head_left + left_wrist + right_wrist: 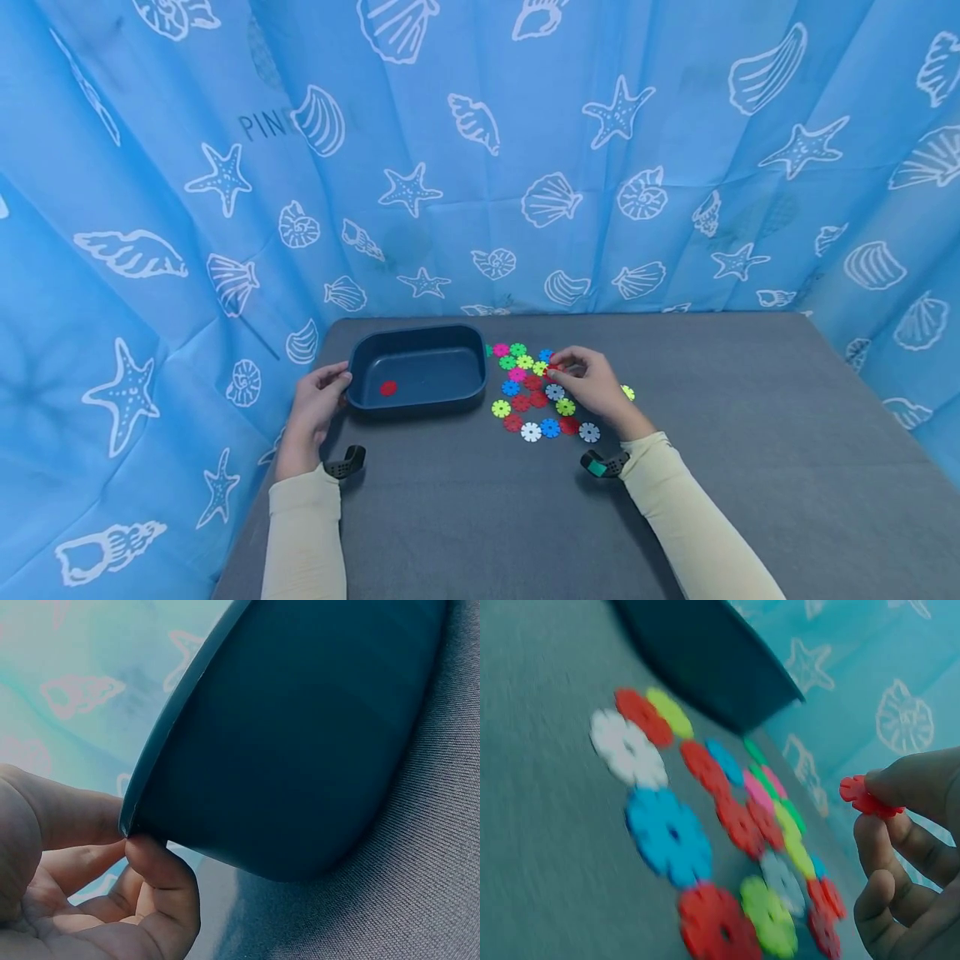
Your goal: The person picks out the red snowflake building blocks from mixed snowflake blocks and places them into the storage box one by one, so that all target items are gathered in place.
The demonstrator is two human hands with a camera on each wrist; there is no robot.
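My left hand (313, 407) pinches the rim of a dark blue plastic basin (420, 409) at its left end, thumb on top and a curled finger under the lip in the left wrist view. One red notched disc (387, 388) lies inside the basin. Between thumb and fingertips, my right hand (596, 387) pinches another red snowflake disc (864, 796), held up above the scattered pieces in the right wrist view. Below and beside that hand lie several flat notched discs, among them a blue disc (669, 836), a white disc (628, 747) and a yellow-green disc (501, 408).
A grey cloth-covered table (480, 517) carries everything. Behind it and at both sides hangs a blue curtain (480, 192) printed with shells and starfish. One yellow-green disc (628, 392) lies apart, right of the right hand. Dark bands sit on both wrists.
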